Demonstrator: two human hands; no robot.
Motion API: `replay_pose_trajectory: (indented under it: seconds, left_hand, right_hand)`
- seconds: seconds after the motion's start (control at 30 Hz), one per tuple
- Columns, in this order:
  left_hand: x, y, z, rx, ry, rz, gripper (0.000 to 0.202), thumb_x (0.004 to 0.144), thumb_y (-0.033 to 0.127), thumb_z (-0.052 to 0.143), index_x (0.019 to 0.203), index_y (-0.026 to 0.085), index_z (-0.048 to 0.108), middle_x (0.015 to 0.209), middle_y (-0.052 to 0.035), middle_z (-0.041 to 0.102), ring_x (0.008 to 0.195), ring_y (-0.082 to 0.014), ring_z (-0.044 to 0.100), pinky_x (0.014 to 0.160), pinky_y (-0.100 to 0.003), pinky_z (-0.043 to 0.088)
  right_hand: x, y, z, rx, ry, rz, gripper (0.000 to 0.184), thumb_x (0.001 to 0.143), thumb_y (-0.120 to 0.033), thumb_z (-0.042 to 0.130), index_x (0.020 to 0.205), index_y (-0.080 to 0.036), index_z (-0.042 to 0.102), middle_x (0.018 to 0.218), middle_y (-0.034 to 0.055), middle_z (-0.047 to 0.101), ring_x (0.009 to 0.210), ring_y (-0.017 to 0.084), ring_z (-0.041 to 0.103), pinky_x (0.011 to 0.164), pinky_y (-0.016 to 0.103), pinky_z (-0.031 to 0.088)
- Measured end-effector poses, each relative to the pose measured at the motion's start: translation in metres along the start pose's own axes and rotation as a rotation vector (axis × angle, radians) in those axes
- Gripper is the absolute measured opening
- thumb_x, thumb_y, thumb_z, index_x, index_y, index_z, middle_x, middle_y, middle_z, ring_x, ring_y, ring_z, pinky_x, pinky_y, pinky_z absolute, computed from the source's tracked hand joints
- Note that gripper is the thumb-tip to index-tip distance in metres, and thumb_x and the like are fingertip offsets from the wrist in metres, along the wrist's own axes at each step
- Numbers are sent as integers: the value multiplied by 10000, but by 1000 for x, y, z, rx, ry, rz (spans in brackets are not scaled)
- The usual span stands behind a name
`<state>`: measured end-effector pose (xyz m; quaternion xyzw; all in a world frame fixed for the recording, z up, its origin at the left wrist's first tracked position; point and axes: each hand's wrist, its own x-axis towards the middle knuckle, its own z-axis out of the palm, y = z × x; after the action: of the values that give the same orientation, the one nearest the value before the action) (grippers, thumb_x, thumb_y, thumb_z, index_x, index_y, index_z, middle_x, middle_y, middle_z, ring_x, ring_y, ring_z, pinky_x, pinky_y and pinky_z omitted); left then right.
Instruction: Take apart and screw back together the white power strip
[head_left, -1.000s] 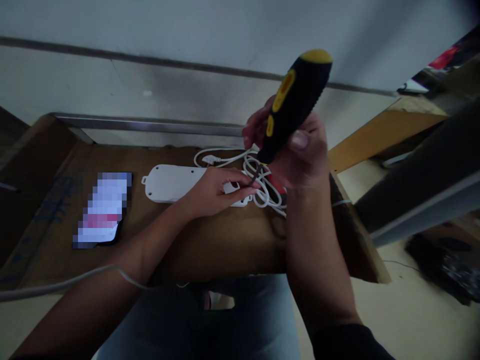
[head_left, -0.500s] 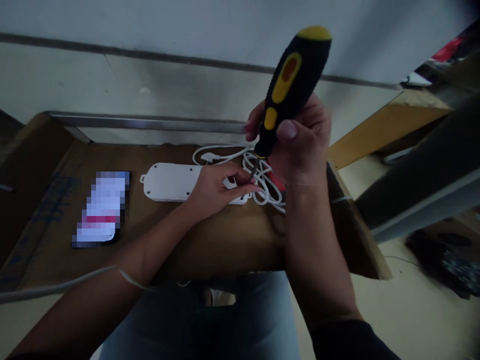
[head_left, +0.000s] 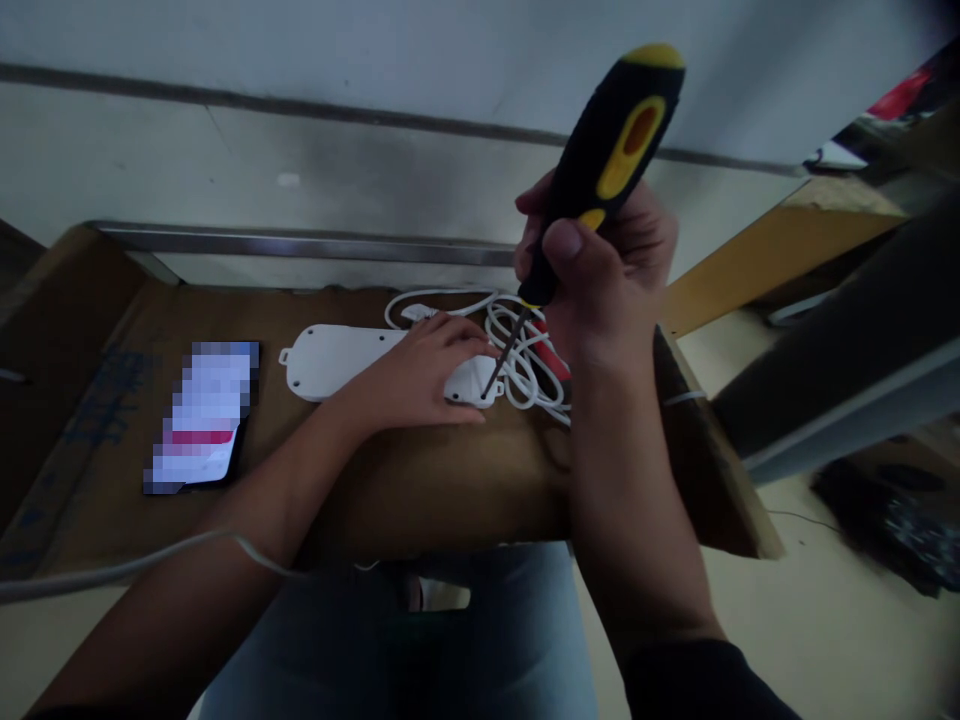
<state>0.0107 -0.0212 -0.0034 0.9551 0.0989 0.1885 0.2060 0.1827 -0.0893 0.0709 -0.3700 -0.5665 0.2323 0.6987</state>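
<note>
A white power strip (head_left: 337, 362) lies on the brown board, its screw-hole side facing up. My left hand (head_left: 409, 375) spans the strip near its right end, thumb along the near edge and fingers across the top, holding it down. In my right hand (head_left: 607, 270) is a screwdriver (head_left: 626, 140) with a black and yellow handle, gripped with the thumb on its side. The shaft slants down and left, and its tip meets the corner hole at the strip's right end. Bundled white cable (head_left: 521, 375) with a plug (head_left: 420, 313) lies behind and right of the strip.
A phone (head_left: 202, 415) with a lit, blurred screen lies at left. Something red (head_left: 551, 350) sits among the cable loops. The brown board (head_left: 465, 480) has raised sides and a metal strip (head_left: 315, 245) behind it. A pale cord (head_left: 150, 565) crosses the front left.
My left hand has left the screwdriver's shaft and spread over the power strip. The screwdriver now leans more to the right, its tip at the corner hole.
</note>
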Motion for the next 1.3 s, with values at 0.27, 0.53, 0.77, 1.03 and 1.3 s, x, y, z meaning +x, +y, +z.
replay_pose_trajectory:
  seconds: [0.27, 0.53, 0.77, 1.03, 1.3]
  left_hand:
    - [0, -3, 10, 33, -21, -61, 673, 793, 448, 834, 1393, 239, 612, 1447, -150, 565, 1384, -389, 484, 1204, -581, 377]
    - [0, -4, 9, -22, -40, -85, 674, 806, 445, 822, 1405, 222, 609, 1486, -160, 550, 1414, -381, 494, 1206, -567, 387]
    - [1, -3, 8, -20, -30, -113, 671, 773, 433, 852, 1364, 211, 626, 1470, -161, 561, 1389, -377, 522, 1186, -569, 407]
    - [1, -1, 6, -8, -30, -142, 652, 748, 416, 866, 1327, 209, 649, 1434, -158, 580, 1346, -391, 548, 1163, -578, 423]
    - [-2, -6, 8, 48, 2, -164, 741, 678, 475, 900, 1327, 217, 653, 1398, -162, 600, 1303, -413, 561, 1149, -603, 432]
  right_hand:
    - [4, 5, 5, -10, 104, 29, 222, 686, -577, 866, 790, -402, 776, 900, -52, 749, 750, 210, 637, 643, 354, 562]
    - [8, 10, 4, 114, 111, -58, 140, 732, -417, 880, 804, -322, 805, 827, -30, 727, 692, 161, 581, 676, 322, 523]
    - [8, 17, 5, 93, 103, -88, 202, 732, -490, 885, 817, -335, 789, 848, -15, 728, 756, 183, 617, 679, 325, 528]
    - [-1, 1, 4, -20, 40, 6, 133, 782, -445, 845, 829, -356, 758, 931, -40, 709, 771, 177, 627, 711, 334, 551]
    - [3, 1, 11, -189, 183, -123, 363, 646, -520, 918, 690, -337, 608, 714, -24, 501, 677, 174, 476, 560, 297, 447]
